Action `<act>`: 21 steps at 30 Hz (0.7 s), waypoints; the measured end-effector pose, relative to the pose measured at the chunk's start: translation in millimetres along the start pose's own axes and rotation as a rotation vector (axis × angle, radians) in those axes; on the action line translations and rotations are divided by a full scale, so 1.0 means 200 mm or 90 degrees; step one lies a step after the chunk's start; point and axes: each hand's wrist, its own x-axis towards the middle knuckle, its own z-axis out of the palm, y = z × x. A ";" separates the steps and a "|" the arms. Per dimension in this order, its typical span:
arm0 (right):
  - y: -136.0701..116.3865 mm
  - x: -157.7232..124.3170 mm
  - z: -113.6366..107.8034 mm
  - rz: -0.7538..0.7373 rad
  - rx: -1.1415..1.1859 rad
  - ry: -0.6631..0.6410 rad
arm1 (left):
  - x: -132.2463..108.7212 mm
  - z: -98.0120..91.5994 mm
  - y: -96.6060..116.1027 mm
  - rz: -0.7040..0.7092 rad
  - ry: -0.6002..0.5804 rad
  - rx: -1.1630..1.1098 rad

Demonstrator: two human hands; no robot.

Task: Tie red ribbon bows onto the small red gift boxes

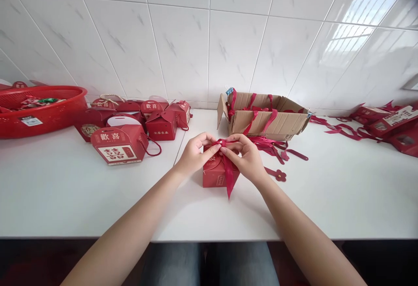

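A small red gift box (212, 178) stands upright on the white table near its front edge. Red ribbon (229, 175) is gathered on top of the box, and one tail hangs down its front. My left hand (198, 153) pinches the ribbon between thumb and fingers at the left of the gathered part. From the right, my right hand (244, 155) pinches the same ribbon, its thumb close to the left thumb. Both hands partly cover the box top. Right of the box lies a red strap with a flower-shaped end (280, 175).
Behind stands a cardboard box (271, 122) with red ribbons draped over its side. Several finished-looking red boxes (119, 140) sit at left, beside a red plastic basket (48, 118). Flat red cartons (392, 125) and loose ribbons lie far right. A tiled wall (183, 42) bounds the table (98, 203).
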 end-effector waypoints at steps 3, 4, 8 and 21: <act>0.00 0.00 0.00 -0.010 -0.013 0.003 | -0.01 -0.02 0.01 0.018 -0.039 0.008; 0.01 0.00 0.00 -0.013 -0.019 0.004 | -0.01 -0.02 0.01 0.023 -0.043 0.013; 0.02 -0.01 0.00 -0.032 -0.047 0.030 | 0.00 -0.02 0.00 0.021 -0.029 0.021; -0.01 -0.03 -0.01 -0.164 -0.259 0.055 | -0.02 0.01 0.00 0.070 0.023 0.065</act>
